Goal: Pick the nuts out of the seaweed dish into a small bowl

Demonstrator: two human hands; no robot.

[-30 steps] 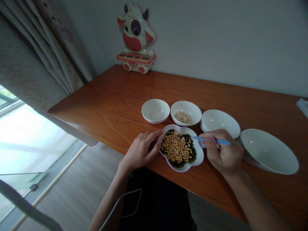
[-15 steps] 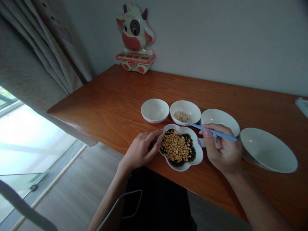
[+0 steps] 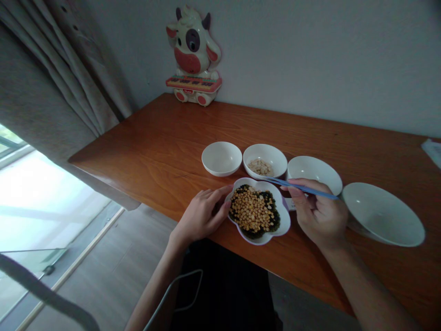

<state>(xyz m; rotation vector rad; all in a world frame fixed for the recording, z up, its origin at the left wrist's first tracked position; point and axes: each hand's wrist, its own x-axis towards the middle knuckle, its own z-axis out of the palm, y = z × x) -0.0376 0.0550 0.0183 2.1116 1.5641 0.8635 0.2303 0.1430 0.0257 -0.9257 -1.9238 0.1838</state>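
Observation:
My left hand (image 3: pixel 203 214) is closed on the left rim of a white flower-shaped bowl (image 3: pixel 285 224) near the table's front edge. Yellow split beans (image 3: pixel 253 209) lie heaped in its middle over small dark green beans (image 3: pixel 275 219). Slim blue tweezers (image 3: pixel 303 187) are pinched in my right hand (image 3: pixel 322 218). Their tips point left, between the flower-shaped bowl and a round white bowl (image 3: pixel 279 158) with pale flat seeds (image 3: pixel 261 167) in it. I cannot make out anything between the tips.
Another white bowl (image 3: pixel 222 158) stands at the left of the row. Two more, a partly covered bowl (image 3: pixel 315 172) and a larger-looking bowl (image 3: pixel 384 214), stand to the right. A cow-shaped toy keyboard (image 3: pixel 195 59) is at the wooden table's (image 3: pixel 144 151) back. A cable (image 3: pixel 172 285) crosses my left forearm.
The tweezers' tips have shifted slightly left and down, and the tweezers lie a little flatter in my right hand. My left hand and the flower-shaped bowl stay put.

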